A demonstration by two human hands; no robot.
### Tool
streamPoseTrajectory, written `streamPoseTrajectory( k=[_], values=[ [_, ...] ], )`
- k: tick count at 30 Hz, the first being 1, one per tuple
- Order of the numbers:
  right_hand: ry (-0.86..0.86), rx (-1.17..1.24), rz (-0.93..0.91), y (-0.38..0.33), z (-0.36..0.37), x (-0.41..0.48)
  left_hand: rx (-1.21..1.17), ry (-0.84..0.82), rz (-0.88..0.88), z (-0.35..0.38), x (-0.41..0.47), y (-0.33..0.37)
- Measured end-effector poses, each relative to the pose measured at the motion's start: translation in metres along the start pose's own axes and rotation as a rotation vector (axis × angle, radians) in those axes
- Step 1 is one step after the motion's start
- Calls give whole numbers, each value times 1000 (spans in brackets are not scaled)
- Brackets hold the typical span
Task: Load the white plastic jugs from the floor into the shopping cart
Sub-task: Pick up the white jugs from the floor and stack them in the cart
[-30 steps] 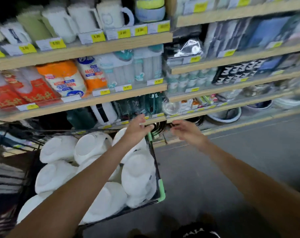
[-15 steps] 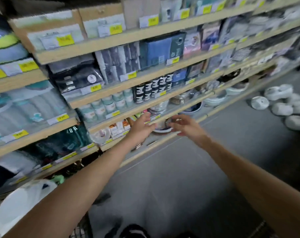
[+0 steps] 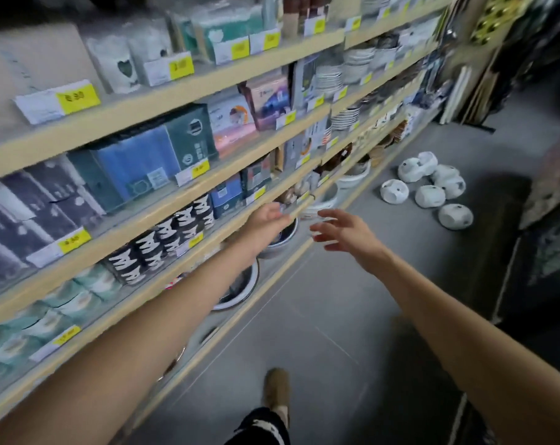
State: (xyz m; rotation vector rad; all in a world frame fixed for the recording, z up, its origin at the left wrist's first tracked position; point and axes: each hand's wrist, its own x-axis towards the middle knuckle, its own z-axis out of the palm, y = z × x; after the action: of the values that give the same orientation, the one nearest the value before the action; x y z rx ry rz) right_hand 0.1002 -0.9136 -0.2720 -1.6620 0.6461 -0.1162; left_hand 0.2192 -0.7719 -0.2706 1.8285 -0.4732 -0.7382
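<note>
- Your view swings right, off the shopping cart, which is out of frame now.
- Your left hand (image 3: 267, 220) and right hand (image 3: 346, 231) reach ahead, fingers loose, both empty.
- Six or so white plastic jugs (image 3: 430, 196) cluster on the floor (image 3: 320, 316), well ahead. Likely your next pickup.

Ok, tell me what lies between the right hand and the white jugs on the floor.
Head view: only bare grey floor separates the right hand from the white jugs.

Dim aisle, motion-blurred shelves (image 3: 163, 101), wide-angle bending at edges.
</note>
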Motion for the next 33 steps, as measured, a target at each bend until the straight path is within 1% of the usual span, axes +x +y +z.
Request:
streamPoseTrajectory(
  k=[7, 15, 20, 25, 28, 33],
  values=[
    [173, 23, 61, -18, -104, 105, 42, -186, 26, 58, 152, 67],
    [316, 69, 125, -4, -216, 189, 89, -358, 45, 153, 278, 119],
    [324, 71, 134, 11, -302, 257, 155, -417, 21, 216, 368, 141],
    [338, 92, 180, 14, -406, 332, 188, -433, -11, 291, 460, 192],
    [332, 73, 182, 12, -463, 376, 202, -443, 3, 333, 505, 225],
    [322, 88, 190, 11, -533, 440, 231, -448, -11, 377, 568, 252]
  ],
)
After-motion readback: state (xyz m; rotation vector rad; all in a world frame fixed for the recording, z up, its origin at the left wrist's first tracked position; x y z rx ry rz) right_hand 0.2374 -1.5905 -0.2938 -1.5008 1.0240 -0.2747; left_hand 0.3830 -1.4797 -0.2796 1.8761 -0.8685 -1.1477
